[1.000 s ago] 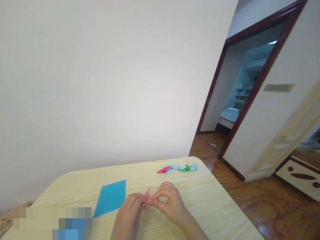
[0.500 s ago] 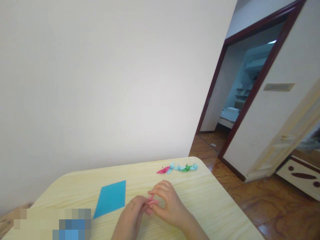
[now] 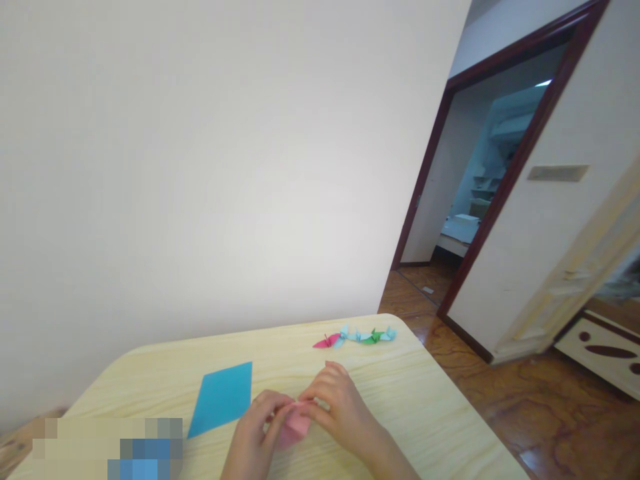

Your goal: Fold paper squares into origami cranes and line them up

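Observation:
Between my two hands is a pink sheet of origami paper [image 3: 296, 427], partly folded, its lower part fanned toward me. My left hand [image 3: 257, 420] pinches its upper left edge between thumb and fingers. From the other side, my right hand [image 3: 336, 407] pinches the upper right edge close to the left fingertips. The fingers cover the paper's top folds. Left of my hands, a flat blue paper sheet [image 3: 223, 400] lies on the wooden table [image 3: 165, 373].
Several folded paper cranes, among them a pink crane [image 3: 327, 341] and a green crane [image 3: 373, 337], stand in a row near the table's far right edge. A white wall [image 3: 225, 167] rises behind. A blurred-out patch [image 3: 100, 450] covers the lower left corner.
The pink paper has turned and spread open; a broader face now shows below my fingers. Both hands have shifted slightly, with the right fingertips now closed on the paper's upper edge.

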Action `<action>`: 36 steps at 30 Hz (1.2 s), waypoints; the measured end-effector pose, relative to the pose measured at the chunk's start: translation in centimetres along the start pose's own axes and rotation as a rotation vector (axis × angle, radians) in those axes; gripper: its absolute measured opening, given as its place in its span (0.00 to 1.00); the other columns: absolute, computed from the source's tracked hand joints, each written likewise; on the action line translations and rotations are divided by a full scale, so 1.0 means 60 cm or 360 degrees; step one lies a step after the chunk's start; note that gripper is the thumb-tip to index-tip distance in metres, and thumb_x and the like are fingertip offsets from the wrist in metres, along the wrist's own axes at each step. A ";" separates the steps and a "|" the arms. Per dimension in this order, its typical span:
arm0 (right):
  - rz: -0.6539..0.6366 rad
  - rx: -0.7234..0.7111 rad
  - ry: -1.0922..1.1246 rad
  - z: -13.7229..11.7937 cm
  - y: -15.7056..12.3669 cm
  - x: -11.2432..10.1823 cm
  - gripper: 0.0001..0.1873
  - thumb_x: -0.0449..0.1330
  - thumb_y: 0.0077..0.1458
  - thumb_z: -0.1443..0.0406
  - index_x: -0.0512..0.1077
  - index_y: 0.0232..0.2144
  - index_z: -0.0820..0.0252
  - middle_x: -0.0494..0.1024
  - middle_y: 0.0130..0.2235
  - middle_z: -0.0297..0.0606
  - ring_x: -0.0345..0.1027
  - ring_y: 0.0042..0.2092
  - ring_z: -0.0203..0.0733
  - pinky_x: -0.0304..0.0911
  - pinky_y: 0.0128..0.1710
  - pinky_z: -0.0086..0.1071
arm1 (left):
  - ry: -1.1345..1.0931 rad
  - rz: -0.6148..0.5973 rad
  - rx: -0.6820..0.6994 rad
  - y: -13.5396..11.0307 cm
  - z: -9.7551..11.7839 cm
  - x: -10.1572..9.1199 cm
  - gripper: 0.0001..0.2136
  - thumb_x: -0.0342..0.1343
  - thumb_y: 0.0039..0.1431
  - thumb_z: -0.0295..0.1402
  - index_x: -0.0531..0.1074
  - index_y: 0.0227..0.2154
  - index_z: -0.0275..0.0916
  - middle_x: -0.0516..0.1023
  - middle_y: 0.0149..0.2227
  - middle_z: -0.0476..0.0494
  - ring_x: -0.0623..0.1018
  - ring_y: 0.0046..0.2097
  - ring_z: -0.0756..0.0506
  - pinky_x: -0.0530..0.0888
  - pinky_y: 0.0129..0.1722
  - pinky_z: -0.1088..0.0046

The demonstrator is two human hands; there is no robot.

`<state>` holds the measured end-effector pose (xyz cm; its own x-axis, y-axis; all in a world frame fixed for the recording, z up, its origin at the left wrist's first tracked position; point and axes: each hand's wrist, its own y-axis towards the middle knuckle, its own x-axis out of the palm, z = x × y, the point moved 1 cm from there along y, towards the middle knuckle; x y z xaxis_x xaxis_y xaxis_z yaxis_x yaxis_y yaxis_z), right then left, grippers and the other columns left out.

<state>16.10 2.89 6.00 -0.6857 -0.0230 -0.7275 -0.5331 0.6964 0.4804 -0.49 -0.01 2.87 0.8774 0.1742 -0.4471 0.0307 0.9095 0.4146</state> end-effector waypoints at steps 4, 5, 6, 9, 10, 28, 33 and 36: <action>-0.0019 -0.0015 -0.0051 -0.001 -0.001 0.000 0.07 0.58 0.52 0.60 0.72 0.27 0.55 0.76 0.27 0.33 0.65 0.34 0.39 0.51 0.46 0.37 | -0.0002 -0.0026 0.0028 -0.001 -0.005 0.001 0.09 0.51 0.56 0.38 0.72 0.26 0.42 0.75 0.27 0.49 0.74 0.32 0.47 0.71 0.33 0.72; -0.0020 -0.0013 -0.0058 -0.003 -0.001 0.000 0.06 0.58 0.52 0.61 0.72 0.27 0.56 0.76 0.28 0.33 0.65 0.35 0.39 0.51 0.46 0.36 | -0.0001 -0.0036 0.0033 -0.002 -0.004 0.002 0.09 0.50 0.56 0.38 0.71 0.26 0.42 0.75 0.27 0.49 0.74 0.32 0.47 0.71 0.33 0.71; -0.0019 -0.0010 -0.0063 -0.004 -0.001 -0.001 0.05 0.59 0.52 0.62 0.72 0.27 0.56 0.75 0.28 0.33 0.65 0.35 0.39 0.52 0.45 0.35 | 0.0000 -0.0050 0.0037 -0.004 -0.003 0.002 0.09 0.50 0.56 0.38 0.71 0.26 0.42 0.74 0.27 0.49 0.74 0.32 0.47 0.71 0.33 0.71; 0.0013 -0.0010 -0.0071 -0.006 -0.002 0.001 0.04 0.59 0.51 0.66 0.70 0.25 0.58 0.74 0.29 0.33 0.64 0.36 0.38 0.53 0.44 0.34 | 0.0014 -0.0097 0.0042 -0.006 0.001 0.005 0.09 0.48 0.57 0.36 0.70 0.26 0.42 0.73 0.27 0.49 0.73 0.32 0.47 0.70 0.33 0.72; 0.0030 -0.0011 -0.0076 -0.006 -0.002 0.002 0.04 0.59 0.51 0.67 0.69 0.25 0.58 0.74 0.28 0.32 0.64 0.35 0.37 0.52 0.45 0.34 | 0.0018 -0.0107 0.0048 -0.006 0.003 0.005 0.09 0.48 0.58 0.36 0.69 0.27 0.42 0.73 0.27 0.49 0.73 0.32 0.47 0.70 0.34 0.71; 0.0348 0.0382 0.0150 0.048 -0.008 -0.023 0.08 0.53 0.53 0.68 0.66 0.22 0.60 0.69 0.26 0.34 0.63 0.32 0.38 0.57 0.34 0.30 | -0.0097 0.0300 -0.0418 0.010 -0.031 -0.029 0.16 0.50 0.49 0.49 0.71 0.24 0.40 0.76 0.25 0.48 0.75 0.29 0.44 0.71 0.27 0.72; 0.0152 0.0319 0.0395 0.008 -0.004 0.007 0.04 0.59 0.50 0.64 0.70 0.29 0.60 0.72 0.30 0.35 0.66 0.35 0.38 0.59 0.36 0.28 | -0.0343 0.0281 -0.0600 0.006 -0.020 -0.015 0.19 0.53 0.43 0.52 0.71 0.26 0.39 0.70 0.15 0.54 0.68 0.18 0.49 0.65 0.17 0.76; 0.0065 0.0315 0.0495 -0.012 -0.003 0.023 0.05 0.61 0.46 0.66 0.72 0.30 0.60 0.75 0.31 0.34 0.68 0.34 0.37 0.60 0.37 0.27 | -0.0491 0.0283 -0.0675 0.006 -0.016 -0.008 0.21 0.54 0.41 0.53 0.71 0.27 0.38 0.66 0.12 0.56 0.65 0.15 0.51 0.62 0.14 0.78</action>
<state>14.89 2.24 5.27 -0.8385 -0.1883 -0.5114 -0.4171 0.8256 0.3799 -1.39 0.58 2.45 0.9530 0.2780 -0.1200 -0.2701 0.9596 0.0781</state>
